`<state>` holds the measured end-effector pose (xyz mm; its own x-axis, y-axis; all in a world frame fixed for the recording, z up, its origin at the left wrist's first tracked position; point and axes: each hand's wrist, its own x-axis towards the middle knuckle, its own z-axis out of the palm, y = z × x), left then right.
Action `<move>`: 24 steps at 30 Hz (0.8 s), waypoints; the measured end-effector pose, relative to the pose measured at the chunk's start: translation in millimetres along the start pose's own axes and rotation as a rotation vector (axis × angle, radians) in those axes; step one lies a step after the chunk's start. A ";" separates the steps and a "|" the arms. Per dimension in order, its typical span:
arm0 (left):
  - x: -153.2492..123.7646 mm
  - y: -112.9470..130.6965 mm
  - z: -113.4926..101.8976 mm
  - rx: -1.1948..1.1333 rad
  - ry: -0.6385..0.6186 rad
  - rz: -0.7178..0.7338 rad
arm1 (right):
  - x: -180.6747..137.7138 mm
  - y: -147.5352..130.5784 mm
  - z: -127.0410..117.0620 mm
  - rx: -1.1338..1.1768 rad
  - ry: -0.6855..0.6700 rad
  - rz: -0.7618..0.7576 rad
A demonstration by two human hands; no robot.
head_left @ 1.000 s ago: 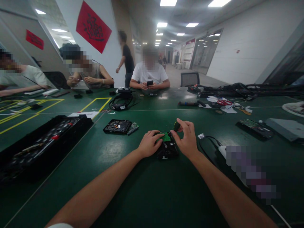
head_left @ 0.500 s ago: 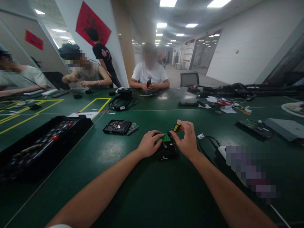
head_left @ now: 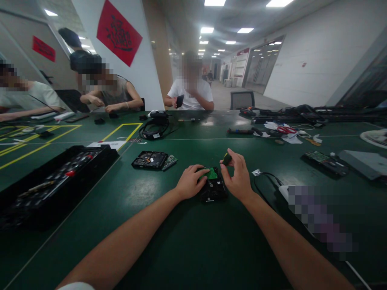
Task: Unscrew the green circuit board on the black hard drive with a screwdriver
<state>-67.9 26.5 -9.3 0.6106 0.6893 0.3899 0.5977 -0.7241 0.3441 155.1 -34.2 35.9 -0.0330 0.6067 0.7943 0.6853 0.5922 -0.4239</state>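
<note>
A small black hard drive (head_left: 214, 190) with a green circuit board (head_left: 211, 174) on top lies on the green table (head_left: 181, 241) in front of me. My left hand (head_left: 190, 181) rests on the drive's left edge, fingers curled onto the green board. My right hand (head_left: 238, 175) pinches a small black and yellow screwdriver (head_left: 226, 158) just above the board's right corner, its tip pointing down at the drive.
A second opened hard drive (head_left: 150, 160) lies to the left, a black tool tray (head_left: 51, 181) further left. A cable (head_left: 266, 179) and power strip sit to the right. Another drive (head_left: 325, 162), scissors (head_left: 286, 130) and several people sit beyond.
My right hand has turned the screwdriver slightly, so its yellow band is less visible. The standing person behind has walked left. The seated person opposite raised a phone.
</note>
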 end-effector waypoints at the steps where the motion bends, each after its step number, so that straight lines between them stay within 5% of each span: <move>1: 0.1 0.0 0.0 -0.002 0.002 0.001 | 0.3 0.0 -0.1 -0.023 0.004 -0.001; 15: 0.2 -0.4 1.8 0.006 -0.005 -0.007 | -3.4 2.4 4.9 0.105 -0.067 0.050; 24: 0.2 1.6 -0.6 0.006 -0.004 -0.008 | 0.5 0.1 -1.4 -0.082 0.025 0.004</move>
<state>-67.2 25.5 -8.2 0.6079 0.6951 0.3838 0.6055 -0.7185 0.3421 156.3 -34.6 36.8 -0.0128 0.5946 0.8039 0.7427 0.5439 -0.3905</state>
